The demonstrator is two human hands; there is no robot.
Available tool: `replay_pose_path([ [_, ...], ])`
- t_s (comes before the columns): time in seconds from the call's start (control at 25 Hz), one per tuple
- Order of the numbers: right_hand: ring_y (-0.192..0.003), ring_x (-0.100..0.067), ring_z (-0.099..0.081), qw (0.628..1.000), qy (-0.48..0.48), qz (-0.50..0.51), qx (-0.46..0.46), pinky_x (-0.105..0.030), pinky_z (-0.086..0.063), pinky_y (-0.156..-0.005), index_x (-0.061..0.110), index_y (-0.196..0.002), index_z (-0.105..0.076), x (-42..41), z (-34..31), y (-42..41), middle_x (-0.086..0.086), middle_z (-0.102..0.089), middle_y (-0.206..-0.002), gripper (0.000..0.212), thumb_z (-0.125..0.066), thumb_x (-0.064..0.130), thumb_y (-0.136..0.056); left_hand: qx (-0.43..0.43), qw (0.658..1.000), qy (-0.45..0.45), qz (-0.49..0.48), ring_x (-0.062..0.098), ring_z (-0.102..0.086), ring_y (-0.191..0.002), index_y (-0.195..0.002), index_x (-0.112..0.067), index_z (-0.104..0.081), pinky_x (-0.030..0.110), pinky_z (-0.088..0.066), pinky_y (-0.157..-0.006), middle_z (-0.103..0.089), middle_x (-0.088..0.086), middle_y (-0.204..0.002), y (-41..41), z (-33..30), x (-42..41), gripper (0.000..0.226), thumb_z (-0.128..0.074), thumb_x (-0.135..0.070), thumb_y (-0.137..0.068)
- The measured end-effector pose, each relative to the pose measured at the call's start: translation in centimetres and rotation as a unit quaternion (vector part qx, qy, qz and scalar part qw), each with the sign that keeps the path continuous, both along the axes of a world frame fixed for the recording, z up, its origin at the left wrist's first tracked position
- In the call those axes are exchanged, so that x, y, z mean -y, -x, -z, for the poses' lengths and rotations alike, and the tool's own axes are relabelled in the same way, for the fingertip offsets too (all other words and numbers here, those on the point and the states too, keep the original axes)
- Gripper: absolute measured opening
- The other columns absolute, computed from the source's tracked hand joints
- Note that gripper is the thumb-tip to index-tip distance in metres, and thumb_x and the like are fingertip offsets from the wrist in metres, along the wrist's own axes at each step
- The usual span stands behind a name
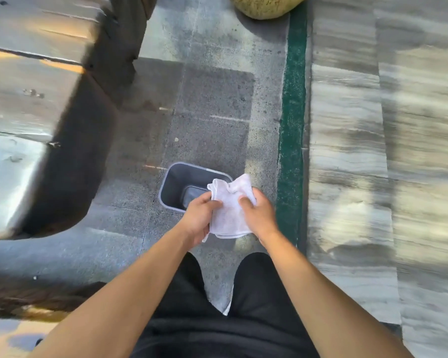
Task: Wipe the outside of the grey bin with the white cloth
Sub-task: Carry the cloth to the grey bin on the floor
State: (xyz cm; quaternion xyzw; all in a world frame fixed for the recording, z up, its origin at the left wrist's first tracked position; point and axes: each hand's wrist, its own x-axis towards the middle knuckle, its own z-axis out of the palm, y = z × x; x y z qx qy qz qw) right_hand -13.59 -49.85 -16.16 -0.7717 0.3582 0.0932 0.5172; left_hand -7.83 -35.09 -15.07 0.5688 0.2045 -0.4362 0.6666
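White cloth held in both hands above the grey bin, w/ its top corner overlapping the bin's right rim. Left hand pinches the cloth's left edge, thumb on top; right hand grips the right edge, fingers closed. Bin stands upright, open, on grey stone floor. Green strip runs right of bin. Person's dark shorts below bin.

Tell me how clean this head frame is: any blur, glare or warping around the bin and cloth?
Head view: the centre is fairly sharp, so the white cloth, both hands and the grey bin read clearly; the stone paving on the right and the shiny surface on the left are smeared by motion blur, the latter with glare; wide-angle warping bends the edges; sunlight is patchy.
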Motion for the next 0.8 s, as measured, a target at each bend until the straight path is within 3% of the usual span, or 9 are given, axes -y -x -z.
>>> replay_pose_path([
  [0.08, -0.085, -0.023, -0.062, 1.0, 0.018, -0.017, -0.006, -0.036, -0.05, -0.071, 0.022, -0.097, -0.063, 0.4, 3.4, -0.7, -0.003, -0.065, -0.097, 0.021, -0.053, 0.038, -0.086, 0.005, 1.0, 0.007, -0.006, 0.025, -0.078, -0.089, -0.117, -0.009, -0.071, 0.034, -0.062, -0.068, -0.078, 0.016, -0.11, -0.3, 2.5, 1.5, 0.033, -0.048, 0.005, -0.099],
  [0.2, -0.091, -0.028, -0.064, 1.0, 0.0, -0.016, 0.002, -0.045, -0.055, -0.08, 0.02, -0.092, -0.06, 0.4, 8.7, -2.4, -0.009, -0.062, -0.101, 0.038, -0.053, 0.057, -0.083, -0.028, 0.997, 0.065, -0.034, 0.02, -0.076, -0.083, -0.116, -0.007, -0.067, 0.031, -0.06, -0.066, -0.077, 0.013, -0.101, -0.8, 6.0, 3.7, 0.027, -0.043, -0.011, -0.105],
  [0.24, -0.092, -0.027, -0.065, 1.0, -0.007, -0.003, 0.013, -0.047, -0.055, -0.082, 0.022, -0.093, -0.06, 0.3, 10.5, -2.9, -0.009, -0.062, -0.101, 0.045, -0.052, 0.065, -0.083, -0.041, 0.995, 0.083, -0.037, 0.016, -0.075, -0.088, -0.118, -0.01, -0.068, 0.03, -0.059, -0.072, -0.078, 0.008, -0.102, -1.1, 7.5, 4.5, 0.033, -0.039, -0.025, -0.108],
  [0.36, -0.096, -0.015, -0.068, 0.995, -0.062, 0.057, 0.045, -0.042, -0.055, -0.087, 0.031, -0.106, -0.063, 0.6, 14.4, -4.4, 0.0, -0.068, -0.106, 0.05, -0.054, 0.074, -0.083, -0.047, 0.992, 0.116, -0.021, 0.012, -0.059, -0.132, -0.143, -0.02, -0.059, 0.033, -0.044, -0.105, -0.067, 0.001, -0.141, -2.2, 12.3, 5.9, 0.062, -0.023, -0.055, -0.107],
  [0.48, -0.096, -0.015, -0.071, 0.983, -0.077, 0.134, 0.095, -0.046, -0.056, -0.09, 0.034, -0.107, -0.065, 2.0, 20.0, -5.6, 0.004, -0.075, -0.101, 0.041, -0.057, 0.068, -0.085, -0.02, 0.992, 0.125, 0.0, 0.011, -0.055, -0.136, -0.147, -0.015, -0.054, 0.037, -0.043, -0.11, -0.062, 0.002, -0.147, -4.0, 18.0, 5.9, 0.072, -0.018, -0.061, -0.105],
  [0.52, -0.094, -0.017, -0.071, 0.979, -0.065, 0.157, 0.108, -0.049, -0.056, -0.09, 0.034, -0.104, -0.066, 2.6, 21.7, -5.8, 0.004, -0.075, -0.1, 0.037, -0.056, 0.065, -0.087, -0.004, 0.994, 0.109, -0.013, 0.017, -0.062, -0.129, -0.141, -0.01, -0.057, 0.042, -0.049, -0.106, -0.066, 0.009, -0.14, -4.5, 19.6, 5.7, 0.07, -0.021, -0.058, -0.106],
  [0.6, -0.091, -0.018, -0.07, 0.97, -0.057, 0.199, 0.13, -0.053, -0.056, -0.089, 0.029, -0.101, -0.066, 3.7, 24.1, -5.9, 0.002, -0.075, -0.098, 0.027, -0.055, 0.052, -0.095, 0.056, 0.996, 0.047, -0.044, 0.028, -0.074, -0.093, -0.117, -0.005, -0.064, 0.043, -0.059, -0.084, -0.076, 0.019, -0.107, -5.4, 22.4, 5.3, 0.049, -0.034, -0.043, -0.109],
  [0.68, -0.095, -0.021, -0.072, 0.959, -0.088, 0.232, 0.138, -0.052, -0.057, -0.091, 0.025, -0.104, -0.066, 4.5, 25.3, -5.9, -0.002, -0.075, -0.1, 0.02, -0.055, 0.041, -0.101, 0.168, 0.98, -0.107, -0.009, 0.026, -0.066, -0.067, -0.093, -0.009, -0.066, 0.035, -0.051, -0.064, -0.075, 0.01, -0.079, -5.6, 25.4, 4.7, 0.024, -0.051, -0.025, -0.102],
  [0.8, -0.106, -0.031, -0.069, 0.955, -0.104, 0.24, 0.142, -0.044, -0.058, -0.09, 0.022, -0.098, -0.066, 6.0, 26.5, -5.8, -0.005, -0.074, -0.099, 0.017, -0.056, 0.035, -0.103, 0.269, 0.913, -0.279, 0.128, 0.021, -0.061, -0.077, -0.09, -0.012, -0.07, 0.032, -0.046, -0.072, -0.07, -0.003, -0.079, -5.3, 29.5, 4.4, 0.02, -0.061, -0.029, -0.093],
])
